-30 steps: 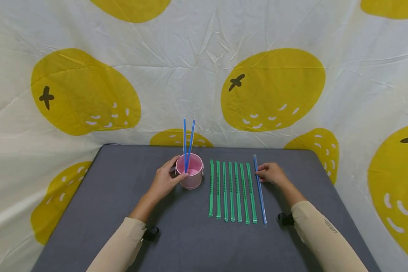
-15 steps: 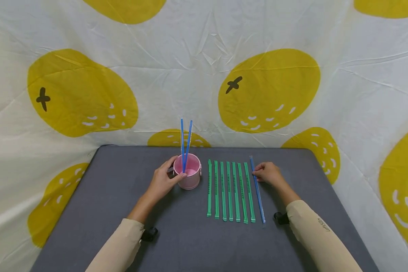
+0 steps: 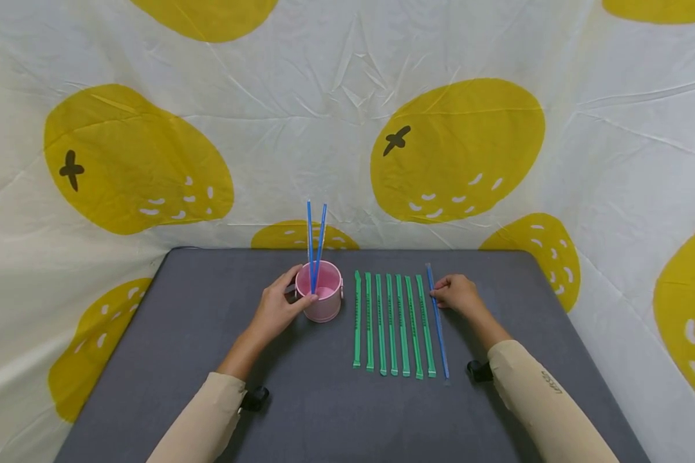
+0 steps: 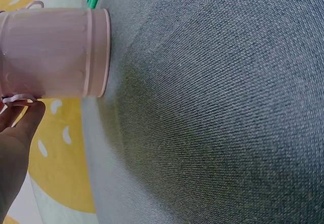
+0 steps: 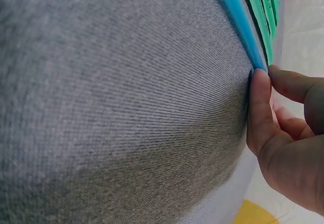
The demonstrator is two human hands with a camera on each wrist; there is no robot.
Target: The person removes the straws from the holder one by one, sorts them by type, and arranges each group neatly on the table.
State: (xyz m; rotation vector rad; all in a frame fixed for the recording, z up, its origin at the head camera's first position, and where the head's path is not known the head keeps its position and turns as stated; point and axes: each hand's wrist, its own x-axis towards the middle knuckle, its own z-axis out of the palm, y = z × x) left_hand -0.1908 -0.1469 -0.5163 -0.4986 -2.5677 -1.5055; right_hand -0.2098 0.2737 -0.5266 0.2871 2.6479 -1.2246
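A small pink bucket stands upright on the table, with two blue straws in clear wrappers leaning inside it. My left hand grips the bucket by its left side, the thumb near the front of the rim. In the left wrist view, fingertips touch the bucket's side fitting. Over on the right, my right hand pinches another wrapped blue straw near its upper part. That straw lies along the table, just right of a row of green paper-wrapped straws.
The grey cloth-covered table ends in a back edge close behind the bucket. Beyond it hangs a white curtain printed with yellow fruit. The several green straws lie side by side, narrowly spaced, between my two hands.
The blue straw in my right hand has shifted slightly left, closer to the green row. My left hand and the bucket stay in place, and the head view has turned a little.
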